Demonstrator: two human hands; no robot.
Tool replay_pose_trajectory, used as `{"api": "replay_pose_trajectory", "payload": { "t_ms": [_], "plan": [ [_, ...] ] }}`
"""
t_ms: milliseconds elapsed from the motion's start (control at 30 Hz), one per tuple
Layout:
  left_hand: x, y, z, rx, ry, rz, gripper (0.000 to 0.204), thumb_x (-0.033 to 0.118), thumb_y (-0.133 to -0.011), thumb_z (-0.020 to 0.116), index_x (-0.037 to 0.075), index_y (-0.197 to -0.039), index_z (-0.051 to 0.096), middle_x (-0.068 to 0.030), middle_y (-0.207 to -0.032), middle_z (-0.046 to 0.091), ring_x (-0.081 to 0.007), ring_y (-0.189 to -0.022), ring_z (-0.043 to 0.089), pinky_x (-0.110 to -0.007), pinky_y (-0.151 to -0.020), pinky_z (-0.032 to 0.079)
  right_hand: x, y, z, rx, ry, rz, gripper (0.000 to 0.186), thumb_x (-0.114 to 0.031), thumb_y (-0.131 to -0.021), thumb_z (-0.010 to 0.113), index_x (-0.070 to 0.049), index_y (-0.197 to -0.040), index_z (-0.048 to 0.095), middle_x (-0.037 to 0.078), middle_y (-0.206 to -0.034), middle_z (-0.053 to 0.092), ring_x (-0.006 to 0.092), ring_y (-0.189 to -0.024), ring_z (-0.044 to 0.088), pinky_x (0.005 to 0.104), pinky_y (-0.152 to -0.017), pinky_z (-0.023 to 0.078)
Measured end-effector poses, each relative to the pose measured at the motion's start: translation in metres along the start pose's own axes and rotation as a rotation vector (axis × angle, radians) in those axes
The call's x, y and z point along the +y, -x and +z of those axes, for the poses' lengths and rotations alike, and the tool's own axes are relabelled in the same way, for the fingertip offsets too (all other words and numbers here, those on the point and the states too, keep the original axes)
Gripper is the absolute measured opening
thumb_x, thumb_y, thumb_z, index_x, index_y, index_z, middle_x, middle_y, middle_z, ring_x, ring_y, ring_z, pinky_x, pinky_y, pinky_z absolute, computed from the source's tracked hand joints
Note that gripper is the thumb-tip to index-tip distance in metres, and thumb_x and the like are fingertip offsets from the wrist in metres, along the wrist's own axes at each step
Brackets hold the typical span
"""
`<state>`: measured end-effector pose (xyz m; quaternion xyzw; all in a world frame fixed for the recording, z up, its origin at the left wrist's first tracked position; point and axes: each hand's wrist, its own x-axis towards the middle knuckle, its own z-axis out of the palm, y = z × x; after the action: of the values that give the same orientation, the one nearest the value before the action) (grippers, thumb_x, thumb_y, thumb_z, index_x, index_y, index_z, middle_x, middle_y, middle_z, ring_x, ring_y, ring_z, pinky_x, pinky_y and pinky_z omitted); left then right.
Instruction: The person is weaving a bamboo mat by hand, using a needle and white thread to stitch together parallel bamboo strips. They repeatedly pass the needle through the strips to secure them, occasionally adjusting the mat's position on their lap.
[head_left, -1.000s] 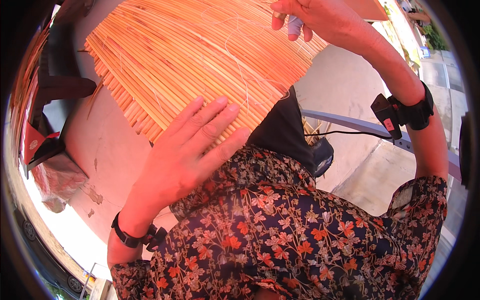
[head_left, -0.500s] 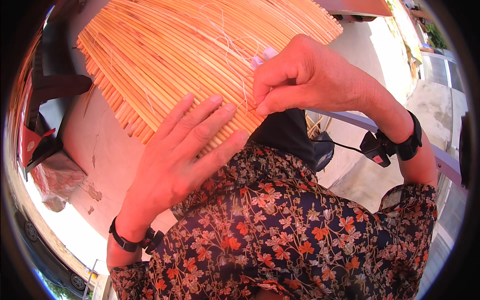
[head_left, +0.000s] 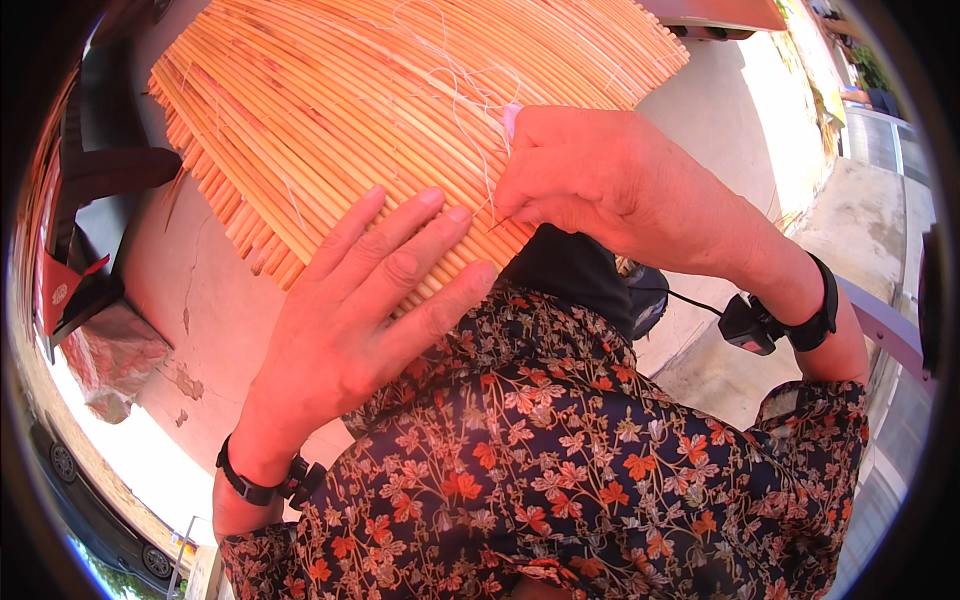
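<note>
A mat of straight, pale stalks point(head_left: 330, 110) lies before me, its rods side by side and stitched in places with white thread. My left hand point(head_left: 370, 290) rests flat on the near part of the mat, fingers spread, thumb along the edge rods. At the mat's near right corner my right hand point(head_left: 600, 180) is closed in a pinch. A thin, dark needle-like tip pokes out beneath its fingertips; the rest is hidden. Loose white thread point(head_left: 455, 85) curls over the stalks beside that hand. Something pale purple point(head_left: 511, 120) shows at one of its fingers.
Black bands circle both wrists, and a small black device point(head_left: 748, 325) with a cable sits at the right one. A rough stone block point(head_left: 115, 360) stands at left on the cracked floor point(head_left: 215, 330). A purple-grey bar point(head_left: 885, 325) runs at right.
My right hand has turned over and lowered slightly, its back now facing up, still pinching at the mat's corner. My left hand stays in place. The mat has shifted very slightly.
</note>
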<state>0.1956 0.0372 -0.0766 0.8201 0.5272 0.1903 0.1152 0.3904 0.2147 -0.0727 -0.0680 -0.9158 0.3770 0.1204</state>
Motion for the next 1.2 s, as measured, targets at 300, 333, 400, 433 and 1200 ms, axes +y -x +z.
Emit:
{"api": "replay_pose_trajectory", "payload": {
  "t_ms": [300,333,400,433,1200],
  "plan": [
    [0.002,0.0,-0.002,0.001,-0.002,0.006,0.041,0.008,-0.079,0.068,0.018,-0.119,0.067,-0.0117,-0.131,0.061,-0.0335,-0.123,0.058,-0.051,-0.106,0.043,-0.013,0.005,-0.009,-0.127,-0.091,0.207,0.013,-0.017,-0.082,0.068,-0.006,-0.079,0.064,0.015,-0.064,0.057,0.0359,-0.066,0.059,0.0409,-0.059,0.045],
    [0.002,0.0,-0.002,0.001,-0.002,0.008,0.041,0.008,-0.079,0.068,0.018,-0.119,0.067,-0.0117,-0.131,0.061,-0.0335,-0.123,0.058,-0.051,-0.106,0.043,-0.012,0.006,-0.008,-0.126,-0.127,0.208,0.012,-0.017,-0.082,0.068,-0.006,-0.08,0.064,0.015,-0.064,0.057,0.0347,-0.065,0.059,0.04,-0.059,0.045],
    [0.001,0.001,-0.001,0.002,-0.003,0.01,0.041,0.008,-0.079,0.069,0.018,-0.118,0.067,-0.0116,-0.131,0.061,-0.0333,-0.124,0.058,-0.05,-0.107,0.043,-0.009,0.006,-0.007,-0.124,-0.198,0.208,0.01,-0.016,-0.083,0.067,-0.006,-0.082,0.065,0.014,-0.064,0.058,0.0324,-0.063,0.059,0.0383,-0.059,0.045],
    [0.001,0.001,-0.001,0.001,-0.002,0.01,0.041,0.008,-0.079,0.069,0.018,-0.118,0.067,-0.0115,-0.131,0.061,-0.0333,-0.124,0.057,-0.05,-0.107,0.043,-0.009,0.006,-0.007,-0.127,-0.217,0.214,0.01,-0.015,-0.083,0.067,-0.006,-0.082,0.065,0.013,-0.064,0.058,0.0308,-0.062,0.058,0.0376,-0.059,0.045],
    [0.003,0.001,-0.002,-0.01,-0.007,0.015,0.04,0.007,-0.078,0.069,0.017,-0.117,0.067,-0.0111,-0.131,0.061,-0.033,-0.124,0.057,-0.05,-0.107,0.043,-0.03,-0.001,-0.023,-0.323,-0.263,0.436,0.017,0.001,-0.085,0.061,0.002,-0.099,0.071,0.009,-0.082,0.072,0.0137,-0.069,0.064,0.0268,-0.063,0.048]
  ]
}}
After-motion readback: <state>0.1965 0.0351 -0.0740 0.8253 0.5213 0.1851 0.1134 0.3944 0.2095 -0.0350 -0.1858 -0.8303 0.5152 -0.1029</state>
